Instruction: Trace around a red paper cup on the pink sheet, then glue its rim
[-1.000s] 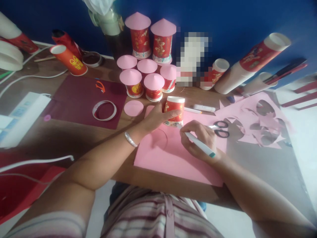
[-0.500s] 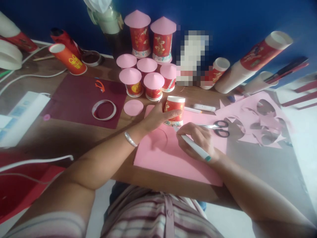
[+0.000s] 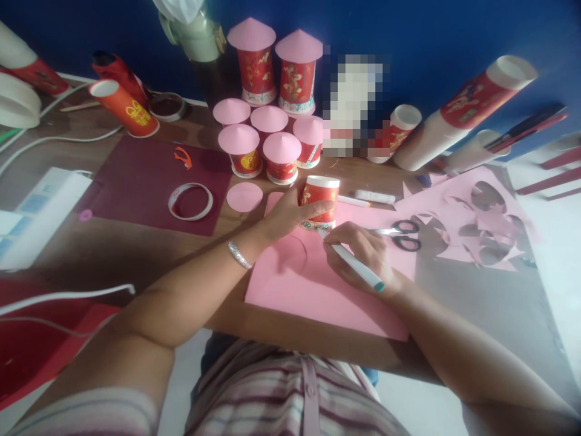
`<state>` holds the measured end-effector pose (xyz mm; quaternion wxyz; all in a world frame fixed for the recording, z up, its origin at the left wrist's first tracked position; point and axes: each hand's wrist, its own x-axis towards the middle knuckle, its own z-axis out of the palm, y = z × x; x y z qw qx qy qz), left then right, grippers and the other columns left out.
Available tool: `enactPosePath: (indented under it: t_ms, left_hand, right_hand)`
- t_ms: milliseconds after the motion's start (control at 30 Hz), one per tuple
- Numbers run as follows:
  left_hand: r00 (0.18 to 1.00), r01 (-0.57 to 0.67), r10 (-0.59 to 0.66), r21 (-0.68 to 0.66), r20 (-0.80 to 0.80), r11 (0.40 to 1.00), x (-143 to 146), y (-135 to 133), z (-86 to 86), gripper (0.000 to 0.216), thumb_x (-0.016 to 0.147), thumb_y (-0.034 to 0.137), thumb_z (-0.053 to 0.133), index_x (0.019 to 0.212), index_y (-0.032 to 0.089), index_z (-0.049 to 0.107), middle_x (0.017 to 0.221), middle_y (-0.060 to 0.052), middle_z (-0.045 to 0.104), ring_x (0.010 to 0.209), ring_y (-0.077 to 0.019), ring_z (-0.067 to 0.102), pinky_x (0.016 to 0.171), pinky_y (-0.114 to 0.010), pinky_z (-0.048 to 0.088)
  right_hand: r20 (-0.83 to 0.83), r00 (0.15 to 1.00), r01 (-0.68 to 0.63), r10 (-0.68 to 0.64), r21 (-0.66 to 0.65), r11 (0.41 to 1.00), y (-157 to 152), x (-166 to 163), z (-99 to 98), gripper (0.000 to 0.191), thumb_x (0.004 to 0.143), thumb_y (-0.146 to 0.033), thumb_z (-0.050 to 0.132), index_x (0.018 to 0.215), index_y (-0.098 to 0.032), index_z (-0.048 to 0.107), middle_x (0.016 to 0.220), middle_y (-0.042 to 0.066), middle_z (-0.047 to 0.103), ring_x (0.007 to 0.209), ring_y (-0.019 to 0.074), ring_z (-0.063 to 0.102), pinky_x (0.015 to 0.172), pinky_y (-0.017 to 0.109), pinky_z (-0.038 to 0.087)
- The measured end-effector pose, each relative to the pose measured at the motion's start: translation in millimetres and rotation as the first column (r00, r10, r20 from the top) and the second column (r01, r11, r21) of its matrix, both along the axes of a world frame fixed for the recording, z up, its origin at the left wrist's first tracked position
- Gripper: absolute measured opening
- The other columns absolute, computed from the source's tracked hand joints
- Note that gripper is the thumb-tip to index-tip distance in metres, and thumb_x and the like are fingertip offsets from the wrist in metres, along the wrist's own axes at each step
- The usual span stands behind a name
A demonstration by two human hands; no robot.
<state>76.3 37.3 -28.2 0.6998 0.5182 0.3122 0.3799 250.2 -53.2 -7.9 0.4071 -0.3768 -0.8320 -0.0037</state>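
My left hand (image 3: 285, 217) is closed round a red paper cup (image 3: 320, 197) that stands upside down on a pink paper sheet (image 3: 308, 284). My right hand (image 3: 358, 257) grips a white marker (image 3: 356, 266) with a green end, its tip against the base of the cup on the sheet. A drawn curve shows on the pink sheet beside my left wrist. Black-handled scissors (image 3: 403, 235) lie just right of my right hand.
Several red cups with pink cone lids (image 3: 267, 145) stand behind the cup. A pink paper disc (image 3: 244, 197) and a tape ring (image 3: 190, 201) lie on or near a maroon sheet (image 3: 149, 181). Cut pink scraps (image 3: 476, 224) lie at right; stacked cups (image 3: 463, 109) lean at the wall.
My right hand with the marker has slid a little left along the cup's base. The left hand and cup have stayed put.
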Motion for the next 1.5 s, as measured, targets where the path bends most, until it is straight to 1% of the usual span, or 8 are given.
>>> enactPosePath:
  t_ms: [300, 467, 633, 800, 967, 1167, 1333, 1500]
  left_hand:
    - [1.000, 0.001, -0.001, -0.001, 0.014, 1.000, 0.8, 0.4, 0.9, 0.042, 0.078, 0.039, 0.087, 0.103, 0.020, 0.059, 0.089, 0.001, 0.061, 0.079, -0.0125, 0.061, 0.075, -0.027, 0.053]
    - [1.000, -0.003, 0.003, -0.003, -0.012, 1.000, 0.3, 0.6, -0.4, 0.044, 0.079, 0.044, 0.086, 0.105, 0.021, 0.059, 0.090, 0.000, 0.063, 0.081, -0.0140, 0.060, 0.080, -0.031, 0.054]
    - [1.000, -0.022, 0.022, -0.009, 0.015, 1.000, 0.4, 1.6, -3.9, 0.044, 0.076, 0.039, 0.089, 0.105, 0.021, 0.061, 0.093, 0.000, 0.064, 0.083, -0.0148, 0.061, 0.082, -0.032, 0.055]
    - [1.000, -0.015, 0.015, 0.006, 0.001, 1.000, 0.4, 1.4, -4.4, 0.044, 0.078, 0.044, 0.088, 0.103, 0.020, 0.062, 0.095, -0.002, 0.067, 0.086, -0.0163, 0.063, 0.080, -0.030, 0.054]
    - [1.000, -0.012, 0.012, 0.003, -0.004, 1.000, -0.6, 0.9, -4.1, 0.044, 0.079, 0.043, 0.088, 0.106, 0.020, 0.062, 0.101, -0.004, 0.069, 0.092, -0.0178, 0.065, 0.079, -0.030, 0.054]
    - [1.000, -0.011, 0.011, -0.033, 0.020, 0.999, 0.4, 0.5, -0.6, 0.043, 0.075, 0.037, 0.090, 0.103, 0.020, 0.061, 0.088, 0.001, 0.063, 0.081, -0.0138, 0.060, 0.079, -0.030, 0.054]
    - [1.000, -0.027, 0.027, -0.014, 0.001, 1.000, 0.6, 2.5, -4.8, 0.047, 0.076, 0.038, 0.090, 0.108, 0.021, 0.060, 0.092, 0.000, 0.064, 0.083, -0.0140, 0.061, 0.082, -0.030, 0.055]
    - [1.000, -0.014, 0.014, -0.012, -0.010, 1.000, -0.2, 2.6, -6.2, 0.045, 0.077, 0.037, 0.088, 0.107, 0.021, 0.058, 0.091, 0.002, 0.062, 0.082, -0.0134, 0.060, 0.080, -0.030, 0.055]
  right_hand:
    - [-0.004, 0.999, 0.037, -0.037, 0.030, 0.999, 0.1, -0.8, 2.2, 0.022, 0.091, -0.003, 0.061, 0.099, -0.023, 0.056, 0.076, -0.003, 0.066, 0.060, 0.0123, 0.064, 0.055, 0.024, 0.050]
    - [-0.024, 1.000, -0.003, 0.003, 0.015, 1.000, -1.6, -0.1, 2.5, 0.022, 0.091, -0.003, 0.061, 0.099, -0.022, 0.056, 0.076, -0.002, 0.066, 0.061, 0.0126, 0.064, 0.055, 0.025, 0.050]
    - [-0.012, 0.999, -0.042, 0.041, -0.015, 0.999, -4.3, -1.5, 0.2, 0.022, 0.092, -0.003, 0.059, 0.098, -0.024, 0.055, 0.074, -0.004, 0.064, 0.059, 0.0113, 0.061, 0.054, 0.025, 0.049]
    - [-0.015, 1.000, -0.003, 0.003, -0.001, 1.000, -4.1, -2.0, -1.6, 0.022, 0.092, -0.004, 0.060, 0.098, -0.025, 0.055, 0.074, -0.004, 0.064, 0.059, 0.0115, 0.062, 0.053, 0.025, 0.048]
    - [-0.019, 1.000, 0.011, -0.010, 0.017, 1.000, -3.0, -1.6, 0.1, 0.023, 0.091, -0.003, 0.060, 0.099, -0.024, 0.056, 0.074, -0.004, 0.063, 0.058, 0.0118, 0.060, 0.053, 0.025, 0.049]
    - [-0.020, 1.000, 0.015, -0.015, 0.020, 1.000, -2.6, -1.5, 0.3, 0.023, 0.092, -0.003, 0.060, 0.101, -0.024, 0.056, 0.076, -0.003, 0.065, 0.060, 0.0121, 0.062, 0.054, 0.025, 0.050]
    - [-0.016, 0.999, 0.030, -0.030, 0.028, 0.999, -2.0, -1.7, -0.1, 0.022, 0.092, -0.003, 0.060, 0.100, -0.023, 0.057, 0.075, -0.003, 0.066, 0.060, 0.0122, 0.065, 0.054, 0.025, 0.052]
    - [0.013, 0.999, 0.043, -0.043, 0.038, 0.998, -1.4, -1.6, 1.0, 0.021, 0.092, -0.004, 0.062, 0.100, -0.023, 0.057, 0.075, -0.003, 0.067, 0.062, 0.0125, 0.067, 0.055, 0.025, 0.053]
